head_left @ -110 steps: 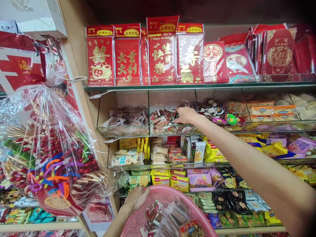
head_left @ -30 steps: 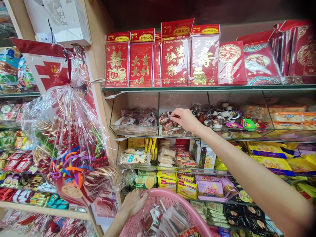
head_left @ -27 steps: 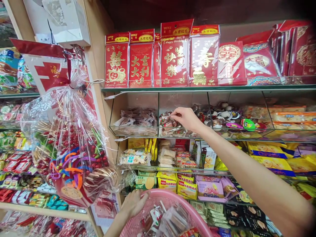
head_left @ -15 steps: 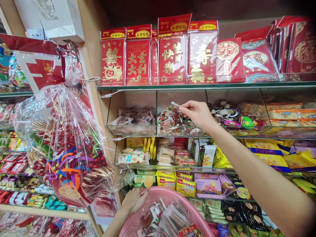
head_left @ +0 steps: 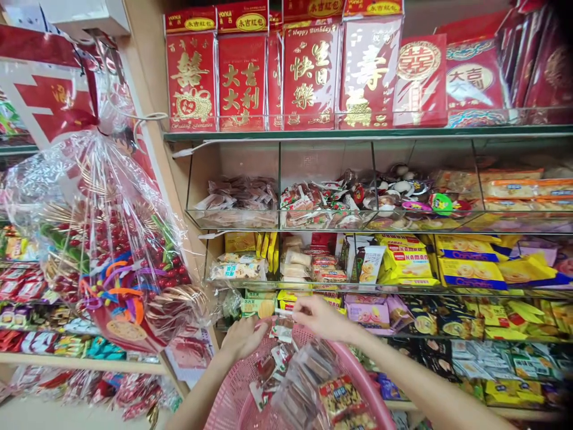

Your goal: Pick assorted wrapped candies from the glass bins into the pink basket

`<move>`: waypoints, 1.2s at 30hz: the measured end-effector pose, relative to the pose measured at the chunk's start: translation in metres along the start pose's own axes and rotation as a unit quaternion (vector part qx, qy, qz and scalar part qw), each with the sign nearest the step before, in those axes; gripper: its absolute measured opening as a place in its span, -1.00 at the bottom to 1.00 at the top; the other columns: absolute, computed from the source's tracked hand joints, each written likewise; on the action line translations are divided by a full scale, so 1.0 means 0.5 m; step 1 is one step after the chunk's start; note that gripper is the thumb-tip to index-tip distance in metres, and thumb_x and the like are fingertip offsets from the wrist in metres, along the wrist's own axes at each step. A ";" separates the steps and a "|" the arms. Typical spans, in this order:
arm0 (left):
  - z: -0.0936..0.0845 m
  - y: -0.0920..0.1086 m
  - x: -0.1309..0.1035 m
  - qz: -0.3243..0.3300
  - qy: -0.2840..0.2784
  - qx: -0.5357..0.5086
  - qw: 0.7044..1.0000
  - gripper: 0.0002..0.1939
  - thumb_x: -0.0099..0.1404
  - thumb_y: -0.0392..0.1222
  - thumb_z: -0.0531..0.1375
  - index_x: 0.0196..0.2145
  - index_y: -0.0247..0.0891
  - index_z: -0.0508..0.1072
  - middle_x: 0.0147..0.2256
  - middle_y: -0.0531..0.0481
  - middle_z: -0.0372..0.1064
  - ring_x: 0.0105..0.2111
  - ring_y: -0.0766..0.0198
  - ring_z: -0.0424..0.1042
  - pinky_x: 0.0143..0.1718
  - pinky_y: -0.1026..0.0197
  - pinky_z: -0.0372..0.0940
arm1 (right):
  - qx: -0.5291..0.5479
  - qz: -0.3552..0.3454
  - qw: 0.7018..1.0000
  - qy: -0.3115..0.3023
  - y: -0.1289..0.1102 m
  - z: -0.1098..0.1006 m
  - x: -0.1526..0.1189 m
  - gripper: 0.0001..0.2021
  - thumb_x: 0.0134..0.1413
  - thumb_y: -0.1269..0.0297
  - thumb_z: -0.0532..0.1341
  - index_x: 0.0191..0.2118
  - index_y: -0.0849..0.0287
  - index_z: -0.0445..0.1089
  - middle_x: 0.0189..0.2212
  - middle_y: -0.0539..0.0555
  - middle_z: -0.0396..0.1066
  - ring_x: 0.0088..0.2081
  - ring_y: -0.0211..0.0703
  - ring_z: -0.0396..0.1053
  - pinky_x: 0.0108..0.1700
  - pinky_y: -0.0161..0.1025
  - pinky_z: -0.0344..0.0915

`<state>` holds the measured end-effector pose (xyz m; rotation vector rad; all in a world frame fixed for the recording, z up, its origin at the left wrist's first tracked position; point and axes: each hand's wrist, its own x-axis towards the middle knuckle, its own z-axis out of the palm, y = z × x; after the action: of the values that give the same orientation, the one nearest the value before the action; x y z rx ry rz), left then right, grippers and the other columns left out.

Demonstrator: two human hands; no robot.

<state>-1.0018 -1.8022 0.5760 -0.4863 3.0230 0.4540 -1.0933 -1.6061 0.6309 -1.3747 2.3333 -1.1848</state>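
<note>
A pink perforated basket [head_left: 371,382] holds small wrapped sweets, clear packets of brown pieces [head_left: 308,382] and a red nut-snack packet [head_left: 342,397]. My left hand [head_left: 245,337] grips its upper left rim, fingers wrapped over the edge. Above the rim, my right hand [head_left: 316,316] pinches a small white-and-red wrapped sweet [head_left: 283,328] that hangs over the inside of the basket. Behind, a glass bin [head_left: 313,200] on the shelf is heaped with similar red-and-white wrapped sweets, beside a bin of clear brown packets [head_left: 246,194].
Red envelopes [head_left: 308,77] stand along the top shelf. Yellow, purple and black snack packs fill the lower shelves [head_left: 456,292]. A large plastic-wrapped bundle of decorations [head_left: 120,251] hangs at the left, near my left arm. A thin white cord loops by the post.
My right hand has come down from the sweets bin to the basket with the wrapped sweet. The view has tilted down slightly, and more of the basket's contents show. My left hand stays on the rim.
</note>
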 end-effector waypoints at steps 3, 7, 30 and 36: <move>0.004 -0.004 -0.002 -0.004 0.009 -0.004 1.000 -0.36 0.24 0.22 -0.28 -0.30 -0.25 0.43 -0.25 -0.23 0.45 -0.20 -0.01 0.42 -0.24 0.10 0.21 | 0.011 0.056 0.998 -0.002 0.060 0.055 0.006 -0.86 -0.05 0.38 0.09 -0.57 0.23 0.27 -0.64 -0.08 0.20 -0.54 -0.34 0.12 -0.49 -0.40 0.02; 0.008 -0.012 -0.006 -0.008 0.006 -0.017 1.000 -0.41 0.26 0.16 -0.27 -0.32 -0.23 0.42 -0.26 -0.20 0.46 -0.19 0.04 0.42 -0.24 0.14 0.20 | 0.011 0.120 0.993 0.003 0.091 0.100 0.000 -0.84 -0.06 0.40 0.08 -0.59 0.24 0.28 -0.65 -0.07 0.22 -0.55 -0.33 0.15 -0.49 -0.39 0.04; 0.032 -0.020 -0.009 -0.002 0.010 -0.021 1.000 -0.43 0.26 0.13 -0.28 -0.28 -0.23 0.40 -0.30 -0.22 0.45 -0.21 -0.03 0.40 -0.27 0.07 0.19 | -0.326 -0.018 0.866 0.379 -0.229 -0.307 0.163 -0.76 0.06 0.18 0.06 -0.47 0.17 0.38 -0.43 0.10 0.43 -0.34 -0.12 0.34 -0.33 -0.27 0.12; 0.030 -0.033 -0.020 -0.018 0.019 -0.030 0.999 -0.42 0.25 0.13 -0.28 -0.28 -0.23 0.42 -0.29 -0.22 0.45 -0.21 -0.02 0.40 -0.28 0.09 0.18 | -0.339 0.113 0.889 0.285 -0.206 -0.346 0.257 -0.66 0.00 0.05 0.08 -0.52 0.20 0.40 -0.39 0.24 0.44 -0.25 0.04 0.37 -0.32 -0.20 0.19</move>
<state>-0.9872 -1.8097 0.5579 -0.5581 3.0379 0.5398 -1.1864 -1.6414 0.8482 -0.9084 3.4506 -0.7926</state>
